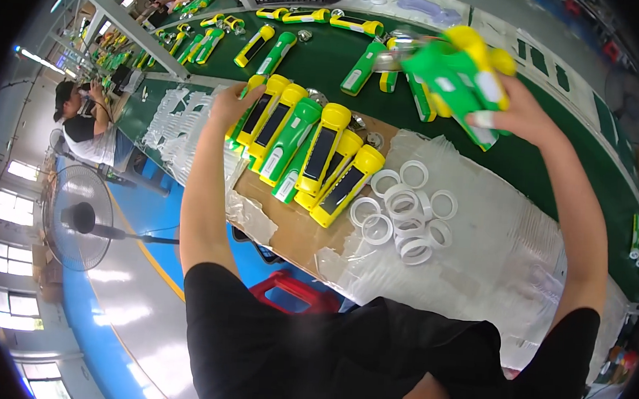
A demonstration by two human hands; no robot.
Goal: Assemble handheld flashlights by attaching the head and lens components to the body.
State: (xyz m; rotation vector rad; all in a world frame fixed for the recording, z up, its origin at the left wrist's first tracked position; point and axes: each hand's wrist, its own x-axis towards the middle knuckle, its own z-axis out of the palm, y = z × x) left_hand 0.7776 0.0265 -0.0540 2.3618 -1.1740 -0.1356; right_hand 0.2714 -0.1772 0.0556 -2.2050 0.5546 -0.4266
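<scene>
Flashlight heap (290,142) at 4 o'clock from the left hand (230,104), the nearer of the 2.
Its green and yellow flashlights lie with long axes mostly from 1 to 7 o'clock, so a grip would likely close across that line; the left fingers bend over the leftmost end, whether closed I cannot tell, while the right hand (518,117), with the heap near its 9 o'clock, grips a blurred bunch of flashlights (455,83).

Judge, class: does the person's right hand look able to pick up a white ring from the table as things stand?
Probably not without freeing itself: the right hand holds several green and yellow flashlights. The white rings themselves seem accessible, with nothing lying over the pile.
</scene>
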